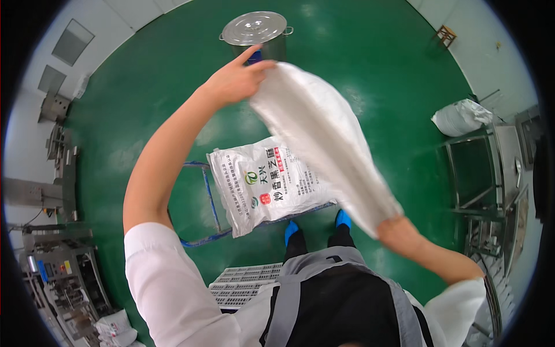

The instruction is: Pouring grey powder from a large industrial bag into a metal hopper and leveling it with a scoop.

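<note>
My left hand (243,78) grips the upper end of a white sack (321,139), its index finger stretched out. At the sack's lower right end, my right hand (396,234) is closed on the material. Between both hands the sack hangs stretched diagonally, blurred in places; whether it holds anything cannot be told. Below and partly behind it, a printed white woven sack (269,186) lies on a blue metal-framed cart (208,195), covered in part by the raised sack.
A lidded steel stockpot (256,28) stands on the green floor ahead. White plastic crates (245,282) sit near my feet at left. Steel machines (65,277) line the left wall. A steel-framed unit (477,169) and a stuffed white bag (461,117) are at right, a wooden stool (445,35) beyond.
</note>
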A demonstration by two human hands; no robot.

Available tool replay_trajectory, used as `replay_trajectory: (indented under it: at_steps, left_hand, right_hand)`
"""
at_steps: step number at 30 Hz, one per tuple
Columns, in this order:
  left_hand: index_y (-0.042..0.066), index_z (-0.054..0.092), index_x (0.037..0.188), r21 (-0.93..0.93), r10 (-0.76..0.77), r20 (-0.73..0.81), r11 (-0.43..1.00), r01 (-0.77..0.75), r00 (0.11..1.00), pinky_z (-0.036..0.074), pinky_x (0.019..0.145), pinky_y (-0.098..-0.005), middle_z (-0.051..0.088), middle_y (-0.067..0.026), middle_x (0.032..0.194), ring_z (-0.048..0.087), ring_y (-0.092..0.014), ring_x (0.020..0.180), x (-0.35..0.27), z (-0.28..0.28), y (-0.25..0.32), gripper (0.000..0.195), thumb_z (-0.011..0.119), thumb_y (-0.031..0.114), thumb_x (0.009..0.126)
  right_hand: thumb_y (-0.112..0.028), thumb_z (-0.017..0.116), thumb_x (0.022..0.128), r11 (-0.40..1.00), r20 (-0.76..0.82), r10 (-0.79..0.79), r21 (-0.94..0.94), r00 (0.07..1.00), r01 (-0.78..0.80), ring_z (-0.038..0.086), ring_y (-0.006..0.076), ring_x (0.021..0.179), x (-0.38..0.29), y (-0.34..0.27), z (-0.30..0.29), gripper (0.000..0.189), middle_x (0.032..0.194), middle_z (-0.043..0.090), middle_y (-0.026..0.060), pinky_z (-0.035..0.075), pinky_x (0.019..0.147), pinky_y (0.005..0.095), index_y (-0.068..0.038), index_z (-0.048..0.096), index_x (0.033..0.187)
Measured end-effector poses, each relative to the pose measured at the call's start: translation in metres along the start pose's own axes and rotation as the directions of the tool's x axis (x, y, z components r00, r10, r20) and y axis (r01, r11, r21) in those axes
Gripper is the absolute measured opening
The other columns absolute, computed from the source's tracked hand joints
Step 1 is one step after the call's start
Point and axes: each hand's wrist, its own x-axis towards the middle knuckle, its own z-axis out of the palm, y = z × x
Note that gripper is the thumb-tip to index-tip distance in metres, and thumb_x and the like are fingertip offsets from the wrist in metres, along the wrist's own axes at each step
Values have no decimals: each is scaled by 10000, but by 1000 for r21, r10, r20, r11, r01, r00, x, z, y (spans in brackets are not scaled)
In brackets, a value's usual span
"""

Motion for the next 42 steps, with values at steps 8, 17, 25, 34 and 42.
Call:
replay_trajectory:
  at_steps: [8,17,25,34,42]
  left_hand:
    - [67,668,899,31,-424,276,901,433,863,161,1071,-568,518,-16,1203,214,-195,1332,-207,164,97,222,532,109,728]
    - [25,555,1136,-132,-572,499,692,709,651,203,1028,-568,398,-116,1352,252,-310,1316,-202,251,294,353,442,120,815]
    - [298,395,1315,-311,-133,857,638,705,498,116,1030,-619,195,-66,1461,107,-350,1348,-215,338,457,751,713,435,648]
    - [186,447,1307,-102,120,993,714,692,22,152,1034,-528,304,-2,1430,161,-287,1347,-220,384,471,435,380,290,890]
    - [49,648,971,-350,73,917,615,706,391,472,826,-406,610,-153,1057,579,-326,970,-123,313,435,419,640,389,726]
  right_hand:
    - [-130,458,799,733,-137,-514,442,847,517,606,306,554,246,-214,28,166,607,584,127,465,482,439,-28,497,925]
    - [-107,445,814,686,-181,-297,642,938,341,627,283,672,440,-378,218,237,812,607,169,499,568,405,8,500,1015]
    - [-126,494,774,559,-508,-261,614,821,557,513,331,1028,424,-348,288,332,1215,459,156,476,804,392,26,526,1067]
    - [-129,513,756,570,118,527,685,842,-453,592,294,908,214,-59,344,242,969,622,98,484,761,400,-104,622,970]
    - [-100,580,788,-291,336,936,907,107,-304,626,171,663,-22,-34,378,163,777,653,96,502,638,311,-25,621,928]
